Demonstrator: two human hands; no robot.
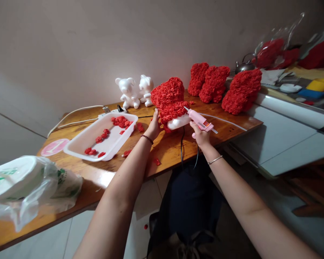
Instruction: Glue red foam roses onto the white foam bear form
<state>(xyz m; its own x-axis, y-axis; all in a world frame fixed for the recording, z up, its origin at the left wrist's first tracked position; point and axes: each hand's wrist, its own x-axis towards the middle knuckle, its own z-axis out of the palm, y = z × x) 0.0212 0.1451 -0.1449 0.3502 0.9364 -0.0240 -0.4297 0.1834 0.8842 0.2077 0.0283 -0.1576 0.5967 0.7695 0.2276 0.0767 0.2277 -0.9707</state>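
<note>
A foam bear (169,97) covered mostly in red artificial roses stands at the middle of the table, with bare white foam showing along its lower part. My left hand (154,126) is closed on its left side, the fingers partly hidden behind it. In my right hand (201,136) is a pink hot glue gun (199,118), its nozzle at the edge of the roses just above the bare foam. A clear glue stick sticks out of the gun's back. Left of the bear, a white plastic tray (104,156) holds several loose red roses (121,121).
Two plain white foam bears (127,92) stand against the wall, near a power strip (108,112). Finished red rose bears (214,84) are at the back right. A bagged tub (18,176) occupies the left front. A long glue stick (224,120) lies right of the gun.
</note>
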